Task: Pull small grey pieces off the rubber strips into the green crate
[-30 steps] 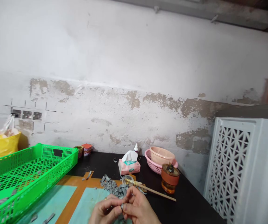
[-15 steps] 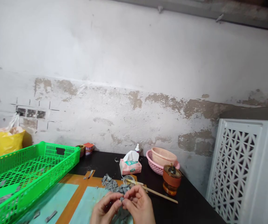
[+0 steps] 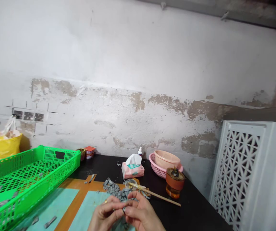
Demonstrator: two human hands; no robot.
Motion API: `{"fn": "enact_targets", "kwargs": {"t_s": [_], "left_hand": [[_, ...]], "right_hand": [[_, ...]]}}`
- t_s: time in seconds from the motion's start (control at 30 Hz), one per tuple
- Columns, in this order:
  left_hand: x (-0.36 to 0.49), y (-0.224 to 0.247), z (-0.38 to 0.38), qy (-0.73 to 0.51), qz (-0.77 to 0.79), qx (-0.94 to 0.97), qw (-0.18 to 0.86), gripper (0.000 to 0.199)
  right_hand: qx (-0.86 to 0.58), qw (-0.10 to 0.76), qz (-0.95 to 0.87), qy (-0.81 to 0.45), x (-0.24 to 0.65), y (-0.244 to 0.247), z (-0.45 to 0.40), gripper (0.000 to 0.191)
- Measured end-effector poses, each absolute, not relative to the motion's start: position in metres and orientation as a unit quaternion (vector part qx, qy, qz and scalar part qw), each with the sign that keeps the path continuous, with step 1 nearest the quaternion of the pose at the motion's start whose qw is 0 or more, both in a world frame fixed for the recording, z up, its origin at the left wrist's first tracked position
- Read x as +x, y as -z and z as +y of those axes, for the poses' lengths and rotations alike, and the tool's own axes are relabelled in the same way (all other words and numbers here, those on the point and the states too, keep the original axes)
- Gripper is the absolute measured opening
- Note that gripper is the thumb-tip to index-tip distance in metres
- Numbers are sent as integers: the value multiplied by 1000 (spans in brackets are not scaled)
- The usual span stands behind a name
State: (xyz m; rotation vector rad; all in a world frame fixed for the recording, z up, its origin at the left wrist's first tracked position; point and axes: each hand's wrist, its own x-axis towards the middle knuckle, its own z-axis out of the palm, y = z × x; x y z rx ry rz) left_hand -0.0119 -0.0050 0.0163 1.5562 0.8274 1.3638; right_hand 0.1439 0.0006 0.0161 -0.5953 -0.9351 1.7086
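Note:
My left hand (image 3: pixel 106 213) and my right hand (image 3: pixel 141 211) meet at the front of the table, fingertips pinched together. Between them is a small grey strip (image 3: pixel 123 209), mostly covered by the fingers. Just beyond my hands lies a heap of similar grey strips (image 3: pixel 115 189). Beside that heap stands a small round clear container (image 3: pixel 130 183), with a thin wooden stick (image 3: pixel 160 196) resting across it. Light blue sheets (image 3: pixel 86 205), edged with brown tape (image 3: pixel 68 208), lie beneath my hands. A few loose grey strips (image 3: pixel 50 222) are on the left sheet.
At left sits a green plastic crate (image 3: pixel 63 170) holding grey strips, with a yellow bag (image 3: pixel 4 149) behind. A tissue box (image 3: pixel 133 170), a pink basket (image 3: pixel 157 168) with a bowl (image 3: pixel 167 158), and an amber lidded jar (image 3: pixel 174 184) stand towards the back. A white lattice panel (image 3: pixel 238 173) rises right.
My fingers have shifted their pinch on the small grey strip, and the left fingers now stretch further towards the right hand. The view has moved slightly.

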Motion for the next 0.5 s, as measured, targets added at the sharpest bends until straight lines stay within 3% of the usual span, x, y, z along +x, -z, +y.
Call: {"fn": "enact_targets", "kwargs": {"t_s": [0.27,0.5], "left_hand": [[-10,-18,-6,-542,330,630,447,17],[-9,-28,-7,-526,362,573,514,31]], "right_hand": [[-243,511,-397,-723,143,-15,-1,49],[-241,539,-446,-673,145,-28,-7,41]]}}
